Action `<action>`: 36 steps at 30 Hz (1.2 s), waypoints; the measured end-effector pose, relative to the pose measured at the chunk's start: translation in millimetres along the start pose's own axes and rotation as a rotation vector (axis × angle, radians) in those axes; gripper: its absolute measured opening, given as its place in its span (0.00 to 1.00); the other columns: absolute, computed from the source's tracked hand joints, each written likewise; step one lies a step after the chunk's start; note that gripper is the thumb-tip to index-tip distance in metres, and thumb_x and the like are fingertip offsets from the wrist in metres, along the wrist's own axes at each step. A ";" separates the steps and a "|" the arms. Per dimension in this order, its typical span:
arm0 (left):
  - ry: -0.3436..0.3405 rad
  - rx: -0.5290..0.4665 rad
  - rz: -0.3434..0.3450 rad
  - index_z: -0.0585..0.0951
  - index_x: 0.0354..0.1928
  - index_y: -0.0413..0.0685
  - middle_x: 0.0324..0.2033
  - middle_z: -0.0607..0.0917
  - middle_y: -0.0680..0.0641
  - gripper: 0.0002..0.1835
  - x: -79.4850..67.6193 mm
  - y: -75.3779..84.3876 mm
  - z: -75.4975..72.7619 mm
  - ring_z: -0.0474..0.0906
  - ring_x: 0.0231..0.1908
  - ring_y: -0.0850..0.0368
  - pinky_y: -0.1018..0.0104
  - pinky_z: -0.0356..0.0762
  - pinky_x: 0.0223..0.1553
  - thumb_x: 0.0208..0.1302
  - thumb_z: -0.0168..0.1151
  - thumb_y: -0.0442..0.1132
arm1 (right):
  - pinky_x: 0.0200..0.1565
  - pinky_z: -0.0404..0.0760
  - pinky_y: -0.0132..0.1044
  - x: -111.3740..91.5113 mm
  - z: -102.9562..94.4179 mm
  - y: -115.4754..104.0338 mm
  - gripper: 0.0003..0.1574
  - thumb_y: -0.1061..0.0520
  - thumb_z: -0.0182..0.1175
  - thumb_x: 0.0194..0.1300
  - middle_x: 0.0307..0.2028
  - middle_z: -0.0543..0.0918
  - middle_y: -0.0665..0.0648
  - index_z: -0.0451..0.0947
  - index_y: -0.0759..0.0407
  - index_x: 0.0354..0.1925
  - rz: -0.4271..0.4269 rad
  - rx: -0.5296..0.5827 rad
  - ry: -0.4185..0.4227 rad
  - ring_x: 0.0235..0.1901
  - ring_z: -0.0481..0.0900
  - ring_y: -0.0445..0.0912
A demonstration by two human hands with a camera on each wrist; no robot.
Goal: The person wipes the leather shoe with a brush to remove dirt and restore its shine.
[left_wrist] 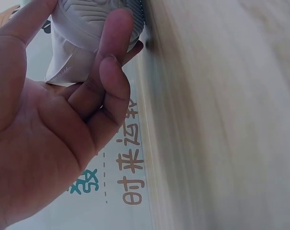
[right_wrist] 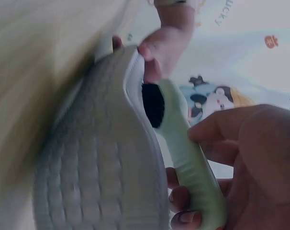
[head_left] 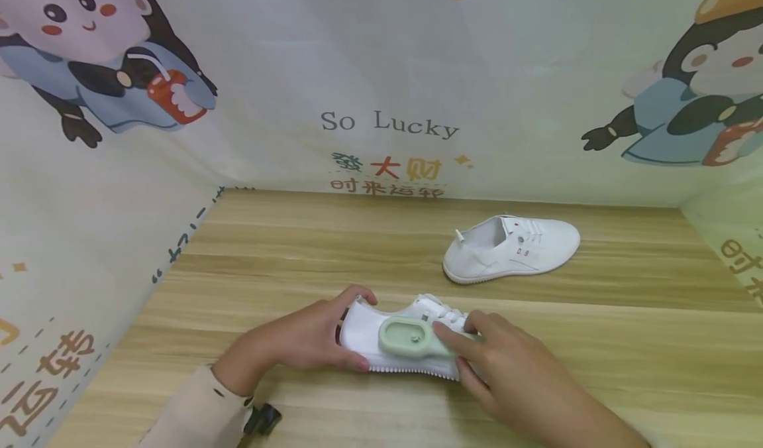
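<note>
A white lace-up shoe [head_left: 362, 329] is tilted on its side at the front, its ridged sole edge toward me. My left hand [head_left: 306, 335] grips it round the heel, thumb and fingers on either side; the left wrist view shows the heel end of the shoe [left_wrist: 73, 57] above the palm. In my right hand [head_left: 515, 362] is a pale green scrub brush [head_left: 420, 348], its hollow-backed head over the shoe's side. From the right wrist, dark bristles [right_wrist: 153, 105] show against the upper, close to the textured sole [right_wrist: 102, 167]. My right fingers wrap the brush handle [right_wrist: 193, 167].
A second white shoe [head_left: 518, 252] stands behind to the right, toe pointing right. The wood-grain tabletop [head_left: 286, 256] ends at a printed cloth backdrop [head_left: 268, 90] that rises at the back and both sides. A small black object [head_left: 262, 420] is by my left sleeve.
</note>
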State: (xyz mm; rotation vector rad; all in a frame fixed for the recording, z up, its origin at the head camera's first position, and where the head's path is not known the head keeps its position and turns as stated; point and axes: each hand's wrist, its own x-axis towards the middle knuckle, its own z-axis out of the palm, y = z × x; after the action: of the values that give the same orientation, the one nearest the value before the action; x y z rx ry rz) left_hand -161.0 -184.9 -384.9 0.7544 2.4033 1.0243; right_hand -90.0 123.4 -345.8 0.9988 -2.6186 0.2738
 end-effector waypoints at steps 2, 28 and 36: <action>-0.001 -0.004 0.007 0.61 0.65 0.56 0.44 0.81 0.55 0.45 0.0 -0.3 -0.2 0.79 0.42 0.61 0.67 0.77 0.45 0.50 0.78 0.54 | 0.34 0.75 0.33 4.3 5.3 -5.2 0.30 0.55 0.67 0.61 0.40 0.76 0.50 0.79 0.44 0.62 -0.013 0.020 -0.002 0.34 0.72 0.40; -0.010 0.016 -0.017 0.62 0.65 0.60 0.44 0.82 0.51 0.43 2.8 0.7 -0.5 0.80 0.41 0.61 0.65 0.78 0.43 0.51 0.78 0.54 | 0.29 0.68 0.27 -1.2 -17.6 15.4 0.29 0.58 0.68 0.62 0.35 0.72 0.42 0.79 0.47 0.62 0.033 0.143 -0.159 0.28 0.64 0.32; 0.004 0.081 0.019 0.63 0.65 0.58 0.47 0.80 0.57 0.44 -2.7 4.3 0.0 0.78 0.43 0.62 0.67 0.75 0.46 0.49 0.79 0.55 | 0.29 0.68 0.27 6.2 0.3 -3.1 0.31 0.55 0.68 0.64 0.37 0.74 0.45 0.77 0.44 0.65 -0.005 0.149 -0.157 0.28 0.66 0.34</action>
State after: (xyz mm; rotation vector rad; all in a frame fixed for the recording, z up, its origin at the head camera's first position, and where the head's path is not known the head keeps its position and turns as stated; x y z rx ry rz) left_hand -157.6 -184.2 -381.2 0.8051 2.4586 0.9413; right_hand -92.4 117.2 -343.7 1.1173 -2.7693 0.4102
